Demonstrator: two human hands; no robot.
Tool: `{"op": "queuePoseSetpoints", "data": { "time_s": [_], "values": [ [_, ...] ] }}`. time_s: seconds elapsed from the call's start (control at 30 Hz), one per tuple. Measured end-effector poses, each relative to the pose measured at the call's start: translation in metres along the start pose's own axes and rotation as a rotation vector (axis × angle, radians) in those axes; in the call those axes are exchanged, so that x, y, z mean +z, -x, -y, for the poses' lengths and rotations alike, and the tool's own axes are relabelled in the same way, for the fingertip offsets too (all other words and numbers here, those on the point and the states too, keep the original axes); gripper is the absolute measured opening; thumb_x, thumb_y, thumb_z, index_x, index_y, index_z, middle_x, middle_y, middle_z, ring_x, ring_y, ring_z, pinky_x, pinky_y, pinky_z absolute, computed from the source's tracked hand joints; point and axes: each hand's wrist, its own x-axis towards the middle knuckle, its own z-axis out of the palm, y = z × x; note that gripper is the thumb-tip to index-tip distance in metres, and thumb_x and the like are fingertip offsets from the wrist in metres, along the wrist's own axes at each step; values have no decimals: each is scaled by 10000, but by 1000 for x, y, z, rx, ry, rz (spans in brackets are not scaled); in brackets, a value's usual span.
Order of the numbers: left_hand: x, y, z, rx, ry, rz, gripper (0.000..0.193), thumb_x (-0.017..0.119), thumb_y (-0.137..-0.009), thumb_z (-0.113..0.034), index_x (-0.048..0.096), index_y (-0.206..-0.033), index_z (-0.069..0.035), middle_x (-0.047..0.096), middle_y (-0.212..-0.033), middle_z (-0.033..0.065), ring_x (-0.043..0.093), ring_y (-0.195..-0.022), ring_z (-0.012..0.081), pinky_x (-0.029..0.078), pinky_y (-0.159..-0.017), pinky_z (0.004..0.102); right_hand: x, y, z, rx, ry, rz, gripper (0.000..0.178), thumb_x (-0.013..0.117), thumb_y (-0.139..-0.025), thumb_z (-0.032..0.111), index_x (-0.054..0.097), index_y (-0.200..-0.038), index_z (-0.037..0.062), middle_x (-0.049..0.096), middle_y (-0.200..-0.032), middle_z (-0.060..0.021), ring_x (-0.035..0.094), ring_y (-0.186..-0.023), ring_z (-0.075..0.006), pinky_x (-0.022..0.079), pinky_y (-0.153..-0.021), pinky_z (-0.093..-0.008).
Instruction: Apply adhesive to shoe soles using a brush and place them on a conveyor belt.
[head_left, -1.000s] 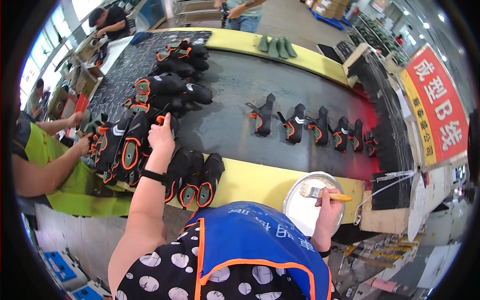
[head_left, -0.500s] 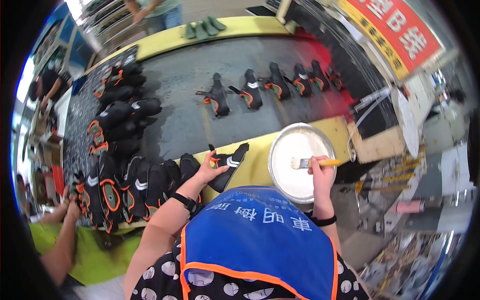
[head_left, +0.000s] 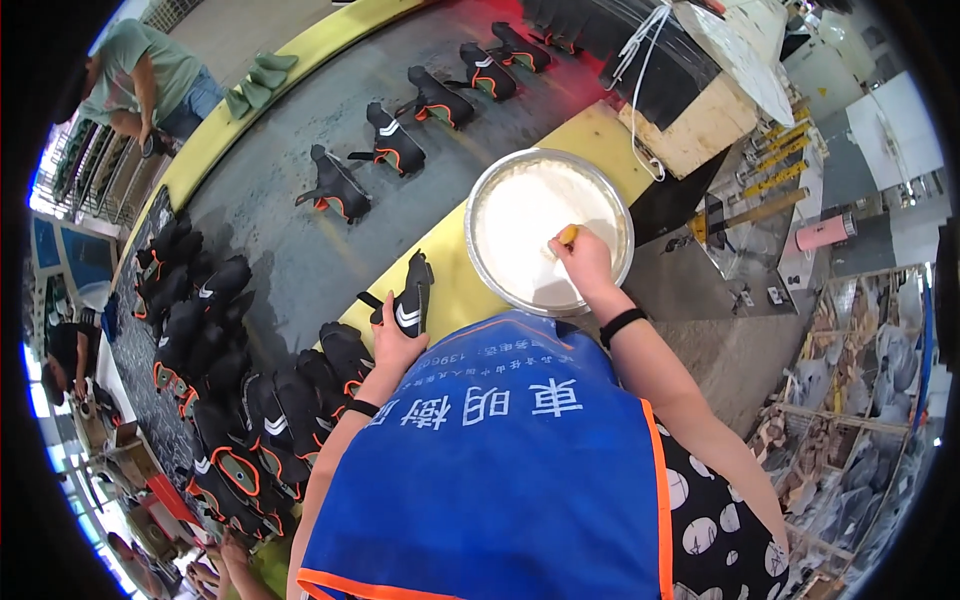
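Yellow-edged worktop (head_left: 470,290): left hand (head_left: 395,345) clasps black shoe upper (head_left: 410,298); right hand (head_left: 585,258) grips brush (head_left: 566,236) in glue basin (head_left: 548,230).

Bright, even indoor light with soft, faint shadows. The round metal basin of white paste (head_left: 548,228) under the right hand (head_left: 585,258) glares nearly blank. Fisheye bending curves edges; black corners surround slightly blurred outskirts.
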Motion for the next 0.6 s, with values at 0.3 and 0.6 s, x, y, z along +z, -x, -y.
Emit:
{"op": "queuePoseSetpoints", "data": {
  "time_s": [0.3,0.6],
  "values": [
    [-112,-13,-46,-416,1373,615,591,602,-865,-122,441,-1428,-40,631,-1204,91,646,-998,171,535,-859,293,-36,-5,14,71,-345,-100,215,756,-835,210,677,-891,17,686,-786,-164,675,-695,-302,525,-647,-375],
    [-175,-20,-178,-227,1194,814,675,576,-855,-85,359,-1489,4,612,-1294,142,648,-1110,190,538,-940,279,-27,-20,-19,547,-913,-187,247,732,-895,227,696,-973,-4,692,-841,-50,643,-724,-120,493,-647,-254]
  ]
}}
